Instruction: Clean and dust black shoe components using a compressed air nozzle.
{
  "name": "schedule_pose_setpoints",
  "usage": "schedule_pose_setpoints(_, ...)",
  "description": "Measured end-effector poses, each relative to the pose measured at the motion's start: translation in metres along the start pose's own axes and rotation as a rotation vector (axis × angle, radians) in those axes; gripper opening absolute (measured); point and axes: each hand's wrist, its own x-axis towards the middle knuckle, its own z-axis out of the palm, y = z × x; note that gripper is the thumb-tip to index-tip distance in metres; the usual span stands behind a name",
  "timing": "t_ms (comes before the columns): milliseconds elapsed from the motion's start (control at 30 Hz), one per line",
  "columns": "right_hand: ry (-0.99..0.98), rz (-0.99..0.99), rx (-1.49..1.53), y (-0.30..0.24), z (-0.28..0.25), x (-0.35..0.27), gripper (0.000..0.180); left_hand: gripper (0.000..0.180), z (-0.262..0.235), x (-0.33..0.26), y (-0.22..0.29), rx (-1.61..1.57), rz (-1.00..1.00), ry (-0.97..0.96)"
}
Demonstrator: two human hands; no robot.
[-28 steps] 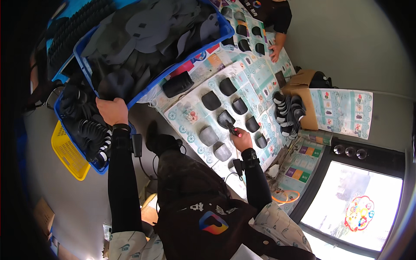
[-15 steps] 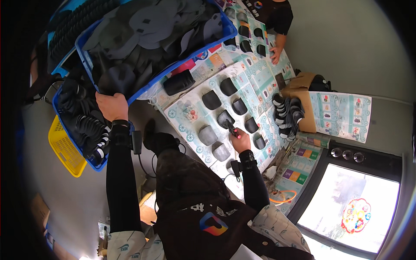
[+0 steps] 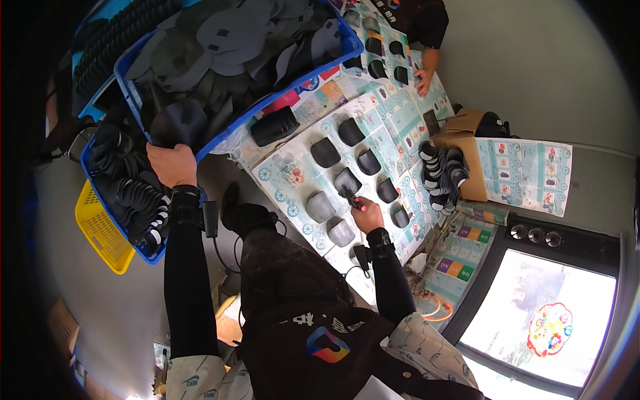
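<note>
My left hand (image 3: 173, 166) is closed at the near corner of a blue basket (image 3: 223, 139), against the lower edge of a rounded dark grey flat piece (image 3: 179, 123); its fingertips are partly hidden. Loose dark grey flat pieces (image 3: 230, 33) with rounded outlines fill the basket. Over the table, my right hand (image 3: 368, 215) grips a slim dark brush (image 3: 351, 197) with a reddish handle end. The brush tip touches a curved dark piece (image 3: 347, 180). Around it lie several similar pieces, black ones such as the black curved piece (image 3: 368, 162) and paler grey ones like the grey curved piece (image 3: 320, 207).
Patterned sheets cover the table (image 3: 280, 177). A cardboard box (image 3: 470, 137) and stacked black curved parts (image 3: 441, 179) stand at the right. A co-worker's hand (image 3: 423, 83) rests at the far end. Below left are a yellow basket (image 3: 100, 230) and a blue crate (image 3: 157, 255) of black parts.
My right hand has shifted slightly left, and the brush has turned within it, its reddish end lying lower against the fingers. My left hand has hardly moved.
</note>
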Motion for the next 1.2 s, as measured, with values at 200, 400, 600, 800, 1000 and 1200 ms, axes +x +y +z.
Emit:
schedule_pose_setpoints(200, -0.077, 0.014, 0.068, -0.012, 0.005, -0.004, 0.020, 0.059, -0.025, 0.018, -0.014, 0.045, 0.011, 0.044)
schedule_pose_setpoints(400, -0.029, -0.008, 0.043, 0.006, -0.003, -0.003, 0.030, 0.059, -0.005, 0.003, 0.004, 0.016, 0.009, -0.004)
schedule_pose_setpoints(600, -0.054, 0.033, 0.028, 0.012, -0.007, -0.010, 0.028, 0.059, -0.007, 0.006, -0.003, 0.049, 0.023, 0.015)
schedule_pose_setpoints(800, -0.060, 0.085, 0.118, 0.000, -0.017, -0.011, 0.033, 0.059, -0.006, 0.005, -0.003, 0.050, 0.025, 0.011)
schedule_pose_setpoints(1000, -0.072, 0.098, 0.065, 0.015, -0.015, -0.011, 0.034, 0.059, -0.004, 0.004, -0.001, 0.033, 0.052, 0.035)
schedule_pose_setpoints(1200, -0.051, 0.080, 0.121, 0.013, -0.022, -0.012, 0.034, 0.059, -0.005, 0.005, -0.003, 0.025, 0.022, -0.013)
